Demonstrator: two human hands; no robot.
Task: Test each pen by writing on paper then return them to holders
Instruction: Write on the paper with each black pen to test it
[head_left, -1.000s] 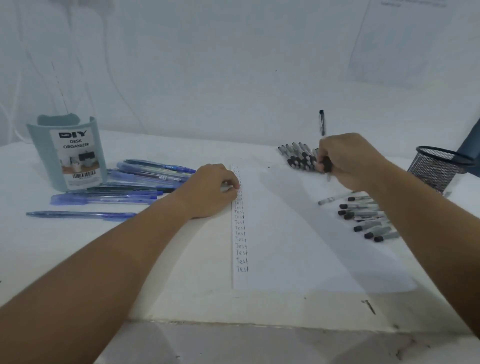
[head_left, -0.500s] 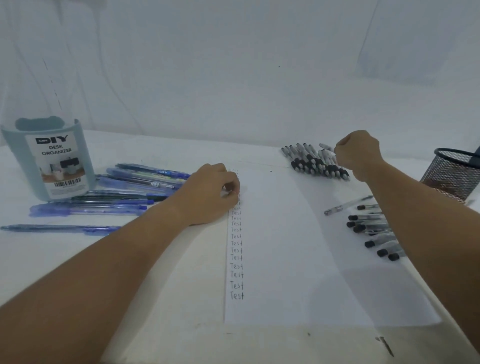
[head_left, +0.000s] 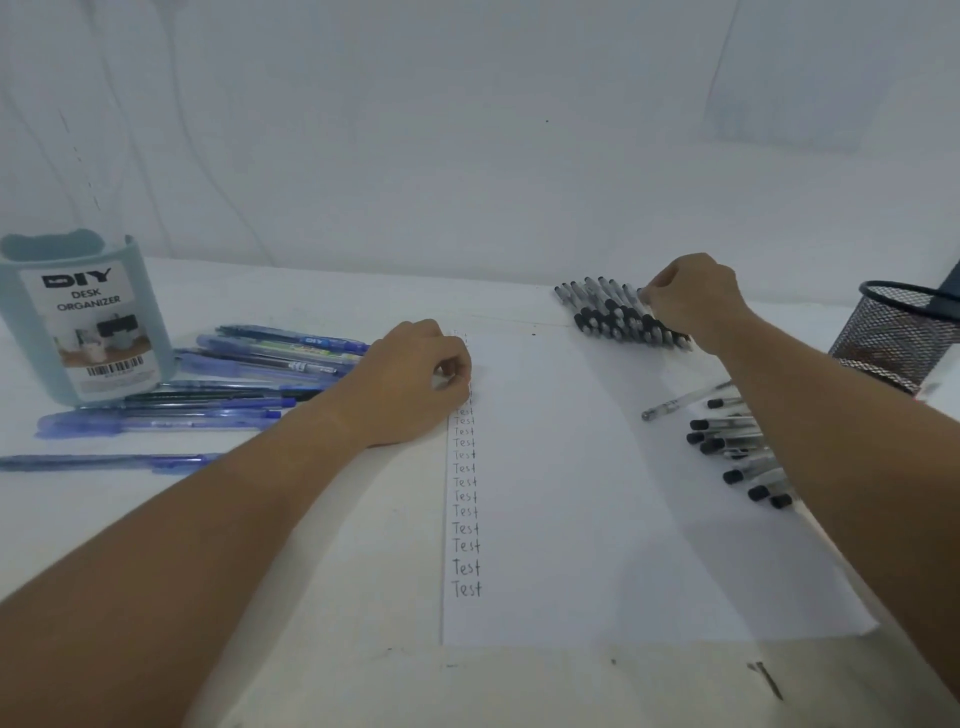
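A white sheet of paper (head_left: 571, 493) lies flat on the counter (head_left: 322, 597), its near edge close to the counter's front edge and its left margin filled with a column of handwritten "Test" words (head_left: 465, 512). The left hand (head_left: 410, 382) rests on the paper's upper left edge, fingers curled into a loose fist; whether that grip holds anything cannot be told. The right hand (head_left: 693, 299) reaches to the far right corner of the sheet, its fingers curled down onto the right end of a tight row of black-capped pens (head_left: 618, 314), pinching at one of them. More black-capped pens (head_left: 737, 447) lie scattered just beside the paper's right edge, partly under the right forearm, with one clear pen (head_left: 680, 401) angled toward the sheet. A black mesh holder (head_left: 904, 338) stands at the right rim of view. Left of the paper, blue pens (head_left: 234, 384) lie in a loose pile against a teal desk organizer (head_left: 78, 322). The middle and right of the sheet is bare white.
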